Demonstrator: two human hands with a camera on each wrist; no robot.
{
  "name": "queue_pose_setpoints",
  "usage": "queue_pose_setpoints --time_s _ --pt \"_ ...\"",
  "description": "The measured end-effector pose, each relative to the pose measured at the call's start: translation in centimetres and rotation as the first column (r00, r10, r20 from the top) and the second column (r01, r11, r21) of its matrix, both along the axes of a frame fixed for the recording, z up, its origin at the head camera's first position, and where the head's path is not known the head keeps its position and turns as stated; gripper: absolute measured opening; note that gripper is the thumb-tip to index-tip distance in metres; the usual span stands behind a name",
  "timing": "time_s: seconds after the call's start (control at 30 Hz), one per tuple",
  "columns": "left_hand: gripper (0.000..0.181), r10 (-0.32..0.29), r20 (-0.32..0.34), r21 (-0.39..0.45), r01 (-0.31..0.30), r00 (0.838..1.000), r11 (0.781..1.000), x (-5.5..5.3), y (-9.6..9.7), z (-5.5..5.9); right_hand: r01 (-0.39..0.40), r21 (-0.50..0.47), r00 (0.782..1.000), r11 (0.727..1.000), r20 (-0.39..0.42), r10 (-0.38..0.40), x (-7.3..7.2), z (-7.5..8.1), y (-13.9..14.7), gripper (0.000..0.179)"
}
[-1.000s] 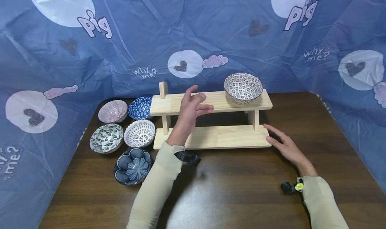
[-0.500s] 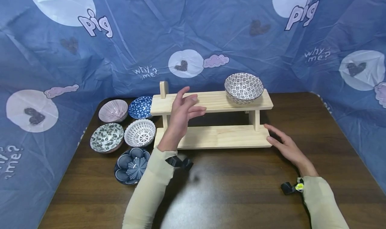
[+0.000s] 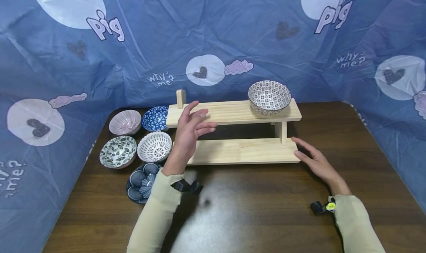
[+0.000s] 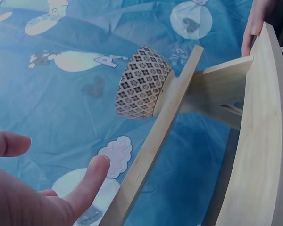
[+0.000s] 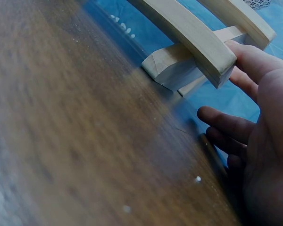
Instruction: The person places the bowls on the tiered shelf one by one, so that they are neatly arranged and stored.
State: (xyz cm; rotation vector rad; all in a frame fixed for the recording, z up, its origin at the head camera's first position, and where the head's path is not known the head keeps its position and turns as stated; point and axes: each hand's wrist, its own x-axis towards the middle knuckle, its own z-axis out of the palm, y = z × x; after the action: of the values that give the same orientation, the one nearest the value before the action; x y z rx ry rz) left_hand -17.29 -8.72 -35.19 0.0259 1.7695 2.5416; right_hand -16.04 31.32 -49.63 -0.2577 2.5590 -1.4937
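Note:
A two-tier wooden display shelf stands on the table. On the right of its upper board sits a bowl with a dark lattice pattern. My left hand hovers in front of the shelf's left part, fingers spread and holding nothing. It hides the left upright in the head view. The patterned bowl also shows beyond the left hand in the left wrist view. My right hand touches the right end of the lower board with thumb and finger, its other fingers extended below.
Left of the shelf stand a pink bowl, a blue bowl, a leaf-patterned bowl and a white bowl. A dark blue flower-shaped bowl lies partly behind the left forearm. Blue printed cloth hangs behind.
My left hand has moved left and slightly down along the front of the shelf, away from the patterned bowl. My right hand stays at the shelf's right end.

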Motion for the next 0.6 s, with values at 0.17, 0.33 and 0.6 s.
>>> queue_pose_setpoints --time_s 0.17,0.33,0.6 --pt "0.053 0.016 -0.015 -0.004 -0.016 1.000 1.000 0.7 -0.9 -0.2 0.000 0.001 1.000 1.000 0.000 0.000 0.0 0.0 0.0 0.058" --pt "0.054 0.028 -0.022 -0.022 -0.028 0.999 0.999 1.3 -1.7 -0.5 -0.001 -0.002 1.000 1.000 -0.001 0.001 0.2 0.1 0.0 0.058" --pt "0.053 0.037 -0.027 -0.043 -0.038 0.999 0.998 2.5 -3.0 -0.5 0.001 -0.003 1.000 1.000 0.011 -0.001 0.1 0.3 -0.2 0.059"
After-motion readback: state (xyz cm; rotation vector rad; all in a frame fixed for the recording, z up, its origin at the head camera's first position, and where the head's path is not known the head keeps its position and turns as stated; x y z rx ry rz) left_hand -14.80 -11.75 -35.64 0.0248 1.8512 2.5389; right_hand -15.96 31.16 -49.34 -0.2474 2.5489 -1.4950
